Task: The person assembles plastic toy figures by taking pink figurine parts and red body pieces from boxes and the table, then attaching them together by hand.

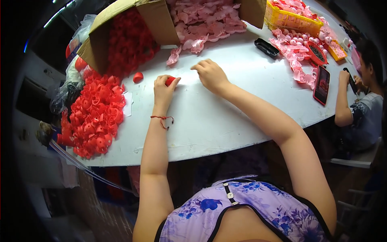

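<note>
My left hand (163, 89) is closed around a small red plastic piece (170, 81), held just above the white table. To its right, my right hand (211, 75) hovers with bent fingers apart and nothing visible in them. Another red piece (138, 77) lies on the table left of my left hand. A large heap of red plastic pieces (96, 113) spreads over the table's left side. Beyond my hands, one pale pink piece (174, 55) lies in front of the boxes.
Cardboard boxes (159, 24) at the back hold red and pink pieces. To the right are a black case (266, 47), a yellow basket (296, 20), a red bowl of small dark parts (316, 53) and a phone (321, 85). Another person (365, 105) sits at the far right.
</note>
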A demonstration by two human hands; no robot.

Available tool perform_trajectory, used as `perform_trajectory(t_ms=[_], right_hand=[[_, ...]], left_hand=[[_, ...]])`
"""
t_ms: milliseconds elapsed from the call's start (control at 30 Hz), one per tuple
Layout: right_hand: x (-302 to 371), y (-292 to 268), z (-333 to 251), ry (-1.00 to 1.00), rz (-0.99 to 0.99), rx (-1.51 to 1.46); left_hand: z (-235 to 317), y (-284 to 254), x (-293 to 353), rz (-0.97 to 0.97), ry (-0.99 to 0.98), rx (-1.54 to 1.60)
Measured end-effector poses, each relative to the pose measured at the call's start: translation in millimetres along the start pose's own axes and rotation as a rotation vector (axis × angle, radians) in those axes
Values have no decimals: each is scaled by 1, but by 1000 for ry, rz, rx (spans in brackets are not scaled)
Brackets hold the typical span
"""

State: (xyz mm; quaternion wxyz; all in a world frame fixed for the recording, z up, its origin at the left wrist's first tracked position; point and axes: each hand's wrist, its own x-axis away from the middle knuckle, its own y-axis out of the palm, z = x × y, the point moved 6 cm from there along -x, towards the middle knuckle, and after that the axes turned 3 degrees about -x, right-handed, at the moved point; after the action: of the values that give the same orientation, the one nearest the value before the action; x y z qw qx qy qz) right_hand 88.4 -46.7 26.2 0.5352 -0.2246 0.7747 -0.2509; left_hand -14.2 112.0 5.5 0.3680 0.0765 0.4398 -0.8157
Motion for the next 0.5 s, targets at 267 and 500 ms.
perform_trajectory(t_ms=[267, 500], right_hand=[[-81, 102, 46, -167, -17, 283], [-76, 90, 30, 55, -136, 22]], left_hand=[[11, 13, 4, -175, -153, 490], [-6, 9, 5, -267, -285, 1068]])
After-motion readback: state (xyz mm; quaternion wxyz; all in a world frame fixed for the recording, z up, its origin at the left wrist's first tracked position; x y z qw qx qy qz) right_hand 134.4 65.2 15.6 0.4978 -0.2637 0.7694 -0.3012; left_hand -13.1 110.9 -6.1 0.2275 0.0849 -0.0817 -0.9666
